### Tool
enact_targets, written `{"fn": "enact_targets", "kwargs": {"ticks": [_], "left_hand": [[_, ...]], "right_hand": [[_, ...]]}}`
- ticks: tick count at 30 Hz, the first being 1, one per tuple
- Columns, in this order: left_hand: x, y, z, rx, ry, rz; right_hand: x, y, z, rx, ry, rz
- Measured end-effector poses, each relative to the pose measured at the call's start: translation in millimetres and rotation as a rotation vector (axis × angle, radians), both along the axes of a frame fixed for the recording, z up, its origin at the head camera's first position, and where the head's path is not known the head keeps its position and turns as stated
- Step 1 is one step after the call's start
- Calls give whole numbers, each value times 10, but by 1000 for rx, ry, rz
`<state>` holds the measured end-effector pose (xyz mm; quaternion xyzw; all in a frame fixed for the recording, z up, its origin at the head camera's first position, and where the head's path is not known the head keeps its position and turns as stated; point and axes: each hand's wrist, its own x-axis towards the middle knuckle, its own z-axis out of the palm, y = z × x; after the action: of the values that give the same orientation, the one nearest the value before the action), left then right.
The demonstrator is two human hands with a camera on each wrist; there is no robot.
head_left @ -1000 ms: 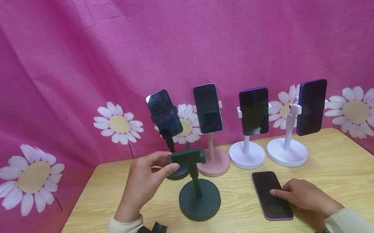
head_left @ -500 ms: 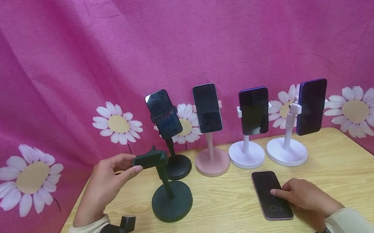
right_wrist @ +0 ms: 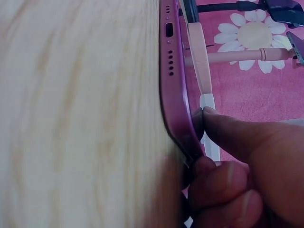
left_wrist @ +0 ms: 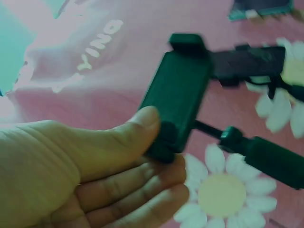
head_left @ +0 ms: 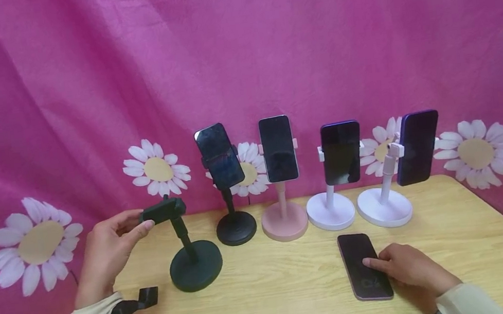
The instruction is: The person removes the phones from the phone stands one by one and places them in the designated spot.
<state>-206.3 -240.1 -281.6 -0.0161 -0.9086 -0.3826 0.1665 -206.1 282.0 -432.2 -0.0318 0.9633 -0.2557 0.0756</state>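
With thumb and fingers my left hand (head_left: 108,248) pinches the left end of the clamp on a dark green phone stand (head_left: 196,267). The stand leans a little, its round base at the table's left; in the left wrist view the green clamp (left_wrist: 178,95) holds no phone. My right hand (head_left: 410,266) grips the right edge of a smartphone (head_left: 364,268) at the table's front right, thumb on its dark screen. The right wrist view shows the phone's pinkish-purple bottom edge (right_wrist: 175,90) with its port, close to the wood.
Along the back stand a black stand (head_left: 236,228), a pink stand (head_left: 284,223) and two white stands (head_left: 331,212), each bearing a phone. A magenta cloth (head_left: 239,49) with daisies hangs behind the wooden table (head_left: 286,298).
My left hand has shifted the green stand leftward, from in front of the black and pink stands to their left. The clamp has turned. My right hand and its phone stay in place.
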Motion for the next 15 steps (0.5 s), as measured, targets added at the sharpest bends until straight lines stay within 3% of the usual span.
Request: {"fn": "enact_targets", "kwargs": {"ticks": [6,15], "left_hand": [[-165,-113,-73,19,41,90],[-500,-190,-90,-23,136,101]], "right_hand": [[-1,-22,-11,-5,-16,-5],[-5,-21,-11,-3,-30,-23]]}}
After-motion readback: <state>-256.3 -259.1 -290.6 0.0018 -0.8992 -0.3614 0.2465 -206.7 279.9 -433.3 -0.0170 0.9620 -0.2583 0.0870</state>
